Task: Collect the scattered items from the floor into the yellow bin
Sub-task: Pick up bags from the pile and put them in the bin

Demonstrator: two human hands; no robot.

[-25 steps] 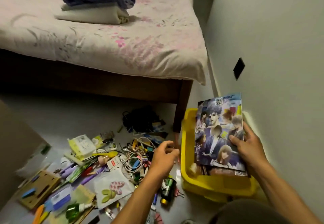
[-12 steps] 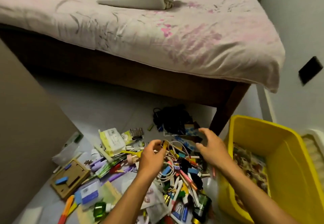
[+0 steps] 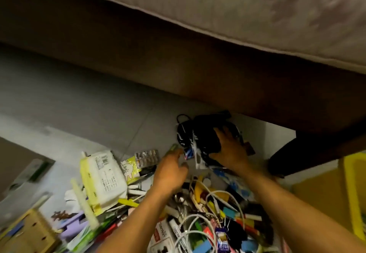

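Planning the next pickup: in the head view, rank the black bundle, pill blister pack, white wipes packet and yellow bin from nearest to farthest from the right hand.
1. Black bundle: under the right hand.
2. Pill blister pack: to its left, past the left hand.
3. Yellow bin at far right and white wipes packet at far left: too close to call.

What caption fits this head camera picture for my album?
Right hand grasping a black bundle beside the bed frame, left hand over floor clutter.

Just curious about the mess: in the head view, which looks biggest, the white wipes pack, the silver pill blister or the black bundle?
1. White wipes pack
2. Black bundle, part hidden by the right hand
3. Silver pill blister
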